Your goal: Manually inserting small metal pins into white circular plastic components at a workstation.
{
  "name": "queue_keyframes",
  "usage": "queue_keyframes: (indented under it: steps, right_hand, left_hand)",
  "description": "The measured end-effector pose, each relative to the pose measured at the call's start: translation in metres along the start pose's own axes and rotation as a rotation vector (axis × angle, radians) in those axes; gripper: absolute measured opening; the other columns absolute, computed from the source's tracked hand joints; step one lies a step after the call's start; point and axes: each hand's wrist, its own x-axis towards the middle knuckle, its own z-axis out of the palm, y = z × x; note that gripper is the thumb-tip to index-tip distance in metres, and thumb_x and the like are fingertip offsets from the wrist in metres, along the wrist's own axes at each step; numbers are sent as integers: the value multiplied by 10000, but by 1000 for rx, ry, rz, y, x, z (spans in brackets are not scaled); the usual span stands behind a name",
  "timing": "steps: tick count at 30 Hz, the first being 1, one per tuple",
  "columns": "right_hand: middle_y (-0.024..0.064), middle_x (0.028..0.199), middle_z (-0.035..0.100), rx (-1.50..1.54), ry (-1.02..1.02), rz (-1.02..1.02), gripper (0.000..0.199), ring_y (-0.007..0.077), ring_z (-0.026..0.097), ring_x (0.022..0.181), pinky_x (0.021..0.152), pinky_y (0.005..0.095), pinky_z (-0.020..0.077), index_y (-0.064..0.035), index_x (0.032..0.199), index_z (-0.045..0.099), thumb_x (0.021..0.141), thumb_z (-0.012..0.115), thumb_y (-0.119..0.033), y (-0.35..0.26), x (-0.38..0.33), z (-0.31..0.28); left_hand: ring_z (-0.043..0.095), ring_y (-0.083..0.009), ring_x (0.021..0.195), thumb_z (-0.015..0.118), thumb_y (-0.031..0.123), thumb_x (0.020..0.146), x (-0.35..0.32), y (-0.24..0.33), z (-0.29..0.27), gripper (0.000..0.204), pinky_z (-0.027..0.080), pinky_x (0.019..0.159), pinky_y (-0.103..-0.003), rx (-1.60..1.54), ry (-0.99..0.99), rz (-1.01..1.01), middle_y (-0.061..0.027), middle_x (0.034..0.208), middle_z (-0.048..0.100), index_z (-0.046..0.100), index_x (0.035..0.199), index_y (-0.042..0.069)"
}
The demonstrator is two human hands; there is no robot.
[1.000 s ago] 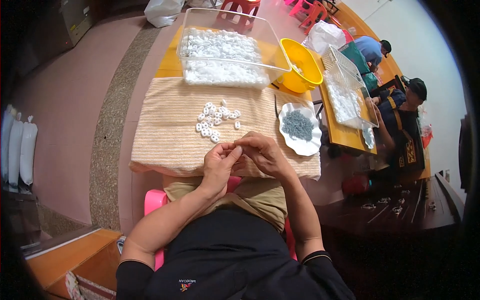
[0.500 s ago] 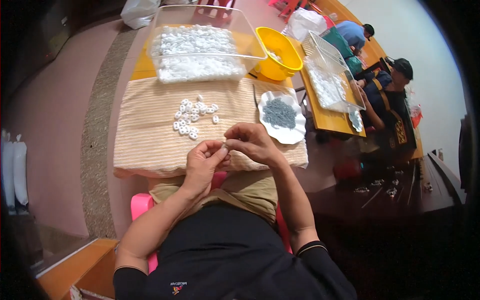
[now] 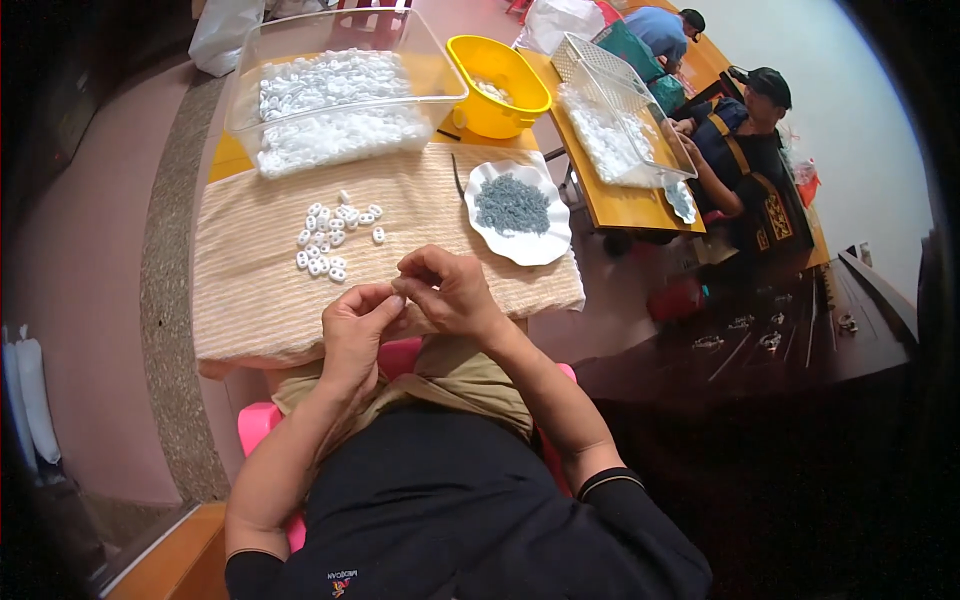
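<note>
Over the near edge of the striped cloth, my left hand [image 3: 358,322] and my right hand [image 3: 452,292] meet fingertip to fingertip. Both are closed in a pinch; whatever lies between the fingers is too small and too covered to name. Beyond my left hand, several small white oval pieces [image 3: 318,240], each with two dark holes, lie loose on the cloth [image 3: 240,290]. To the far right of my right hand, a white wavy-rimmed plate [image 3: 545,247] holds a heap of small grey pieces [image 3: 512,205].
A clear plastic bin [image 3: 440,105] full of white pieces stands at the back, beside a yellow basin [image 3: 525,112]. On another table to the right, a second clear bin [image 3: 660,165] holds white pieces. A person in dark clothes [image 3: 740,140] sits there, another person [image 3: 655,35] behind.
The whole scene has shifted left in the picture and turned slightly, as my head moved. My hands stay together in the same pinch, and the loose white pieces lie as before.
</note>
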Motion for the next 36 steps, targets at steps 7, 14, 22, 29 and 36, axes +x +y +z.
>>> queue_keyframes:
  steps: [7,14,22,29,36]
  right_hand:
    - [103,906,683,191,107,109,205,123,644,859,736,248,518,34,1067,593,871,632,-8,-7,-24,13]
    - [97,939,682,315,66,186,239,134,644,881,748,263,524,24,1105,588,871,628,-2,-16,-34,-8]
    - [127,852,674,-681,92,-22,254,247,654,800,715,336,524,-29,1009,643,758,662,1,37,-11,-115]
    - [131,857,666,-962,-138,35,204,310,612,885,764,422,495,-50,972,639,775,585,-39,51,1,-125]
    - [132,838,662,-1009,-236,18,153,327,602,836,751,417,490,-43,908,618,778,538,-35,63,6,-121]
  left_hand:
    - [629,-115,770,645,27,869,2,-2,2,188,545,700,-245,36,66,79,-61,891,655,614,1054,14]
    - [632,-123,763,648,24,868,-2,-3,5,189,557,696,-252,31,45,71,-66,877,650,609,1052,9]
    - [628,-139,730,652,8,858,-2,-3,6,163,554,687,-260,7,29,54,-77,848,644,613,1015,-10]
    - [621,-143,714,653,8,855,-1,-8,3,166,544,679,-266,1,24,35,-79,837,646,611,1013,-17]
    - [622,-148,712,659,6,848,-1,-7,4,167,543,685,-271,-16,31,15,-79,837,643,607,1005,-13]
